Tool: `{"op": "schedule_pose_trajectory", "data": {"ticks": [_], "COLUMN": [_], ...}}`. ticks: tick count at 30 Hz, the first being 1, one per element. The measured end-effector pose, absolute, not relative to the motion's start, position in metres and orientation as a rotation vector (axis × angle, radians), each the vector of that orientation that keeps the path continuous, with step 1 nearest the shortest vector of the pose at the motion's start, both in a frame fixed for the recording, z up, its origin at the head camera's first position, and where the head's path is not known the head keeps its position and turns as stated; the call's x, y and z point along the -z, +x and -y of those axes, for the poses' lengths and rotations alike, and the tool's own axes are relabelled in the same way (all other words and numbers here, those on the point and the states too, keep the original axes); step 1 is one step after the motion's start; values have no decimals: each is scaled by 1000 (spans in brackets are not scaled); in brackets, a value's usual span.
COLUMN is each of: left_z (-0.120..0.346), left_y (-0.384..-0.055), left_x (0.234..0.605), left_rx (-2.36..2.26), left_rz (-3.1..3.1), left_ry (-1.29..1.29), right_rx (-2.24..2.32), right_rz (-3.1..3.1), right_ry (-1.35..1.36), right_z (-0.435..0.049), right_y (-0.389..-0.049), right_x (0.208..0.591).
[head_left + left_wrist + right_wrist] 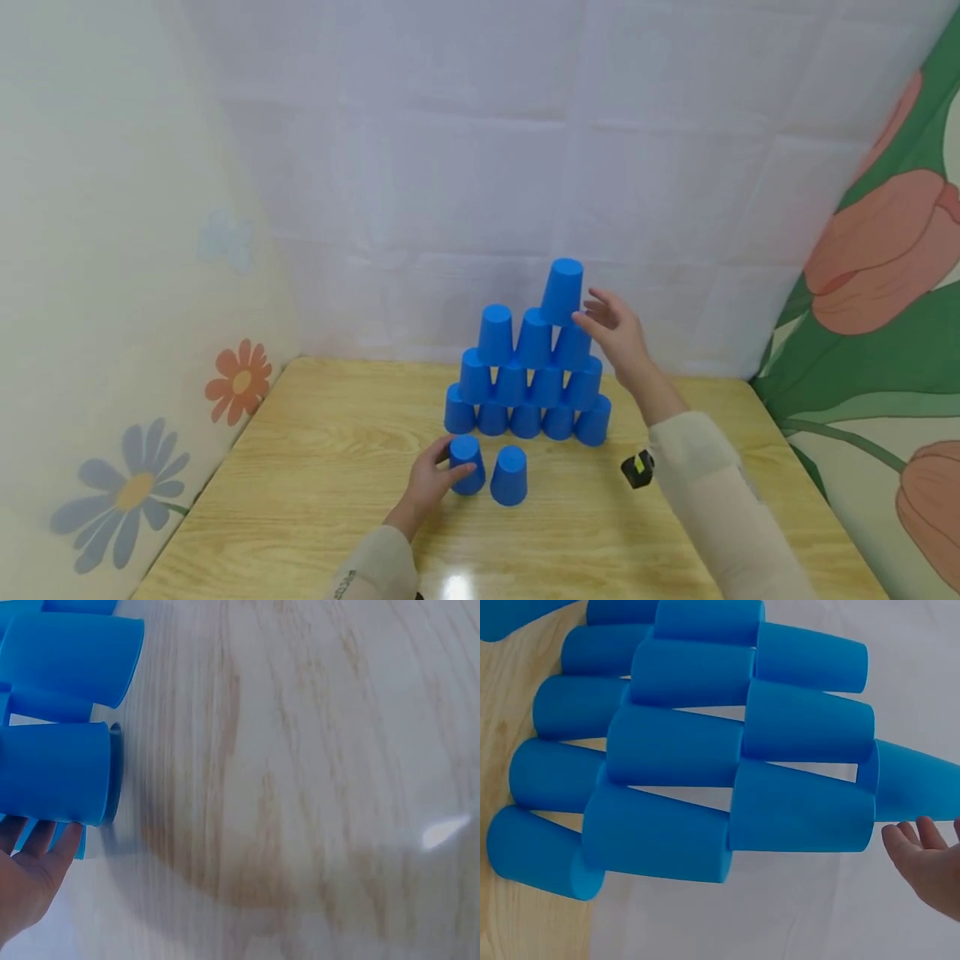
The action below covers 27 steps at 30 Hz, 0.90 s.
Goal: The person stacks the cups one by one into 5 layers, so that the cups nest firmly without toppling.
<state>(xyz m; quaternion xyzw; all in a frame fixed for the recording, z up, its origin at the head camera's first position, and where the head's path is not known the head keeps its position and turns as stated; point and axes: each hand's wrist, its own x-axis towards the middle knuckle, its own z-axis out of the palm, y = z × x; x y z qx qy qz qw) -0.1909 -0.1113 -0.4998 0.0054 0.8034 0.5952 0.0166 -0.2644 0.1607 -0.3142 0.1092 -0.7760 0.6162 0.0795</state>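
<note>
Upside-down blue cups point(526, 421) stand in a stepped stack on the table, several in each of the two lower rows and three in the third. A single blue cup point(562, 292) tops the stack at its right side. My right hand point(617, 333) is beside that top cup, fingers spread and slightly bent, thumb tip close to its lower edge. In front of the stack, my left hand point(431, 479) grips an upside-down blue cup point(52, 772) between thumb and fingers. Another blue cup point(510, 477) stands just right of it.
The wood-grain table point(337, 417) ends at a white cloth backdrop point(420, 167) behind the stack. Flower-print cloths hang at both sides. A small black thing with a yellow mark point(637, 469) shows beside the right sleeve point(712, 483).
</note>
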Motion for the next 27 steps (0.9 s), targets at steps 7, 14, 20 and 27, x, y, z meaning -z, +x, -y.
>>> {"op": "schedule_pose_trajectory", "data": {"ticks": [7, 14, 20, 27], "left_z": [120, 131, 138, 144], "left_y": [-191, -195, -198, -200], "left_x": [496, 487, 477, 459], "left_rx": [-1840, -1844, -1881, -1895], "left_rz": [-2551, -2595, -2600, -2611], "left_ry": [-53, -45, -53, -51], "right_rx": [-1942, -1999, -2089, -2151], "right_rz": [2269, 2258, 2251, 2258], "right_ry": [367, 387, 353, 312], "right_z": [-161, -159, -156, -150], "right_y": [-249, -236, -226, -218], "right_x": [330, 351, 376, 406]}}
